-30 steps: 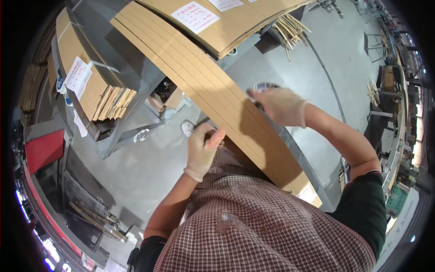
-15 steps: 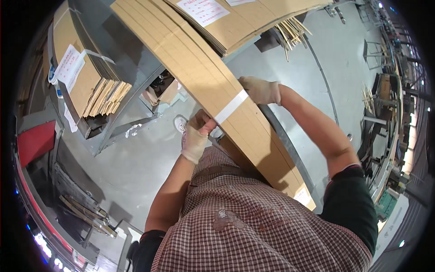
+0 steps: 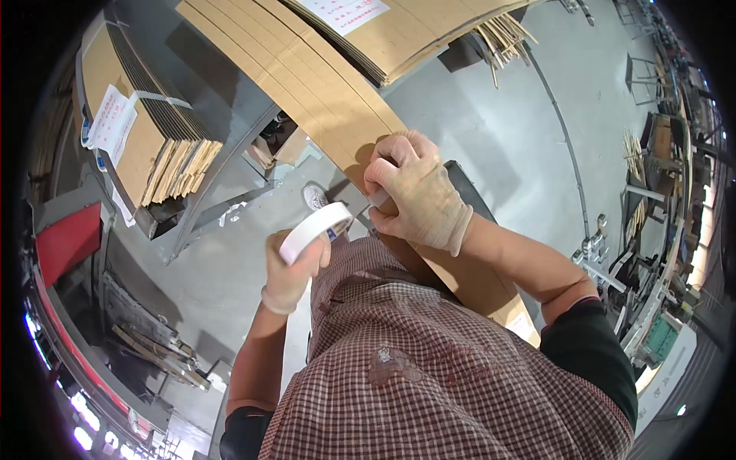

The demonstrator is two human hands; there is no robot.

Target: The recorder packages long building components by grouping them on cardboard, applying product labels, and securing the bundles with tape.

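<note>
White tape (image 3: 310, 229) sits as a roll in the left hand (image 3: 295, 270), whose fingers are closed round it, tilted, just off the left edge of the card (image 3: 337, 119). The card, a long brown length with lines along it, runs aslant from the upper left down to the front of the apron (image 3: 429, 376). The right hand (image 3: 422, 195) lies over its middle, back uppermost, fingers curled down and thumb toward the near edge; whether they pinch a tape end or only press the surface is hidden beneath the palm.

The step in hand looks to be banding the card with tape across its width, with the right hand settling that band at the edge nearest the roll. Whether a strip links roll and card I cannot tell.

From here, the next move seems to call for firm pressure from the right fingers, so that any tape beneath lies flat and bonded, while the left hand holds the roll clear and off the apron. A tug on the roll before the band grips could lift it or skew the card. A tied stack (image 3: 157, 142) stands well apart at the left, outside the work
</note>
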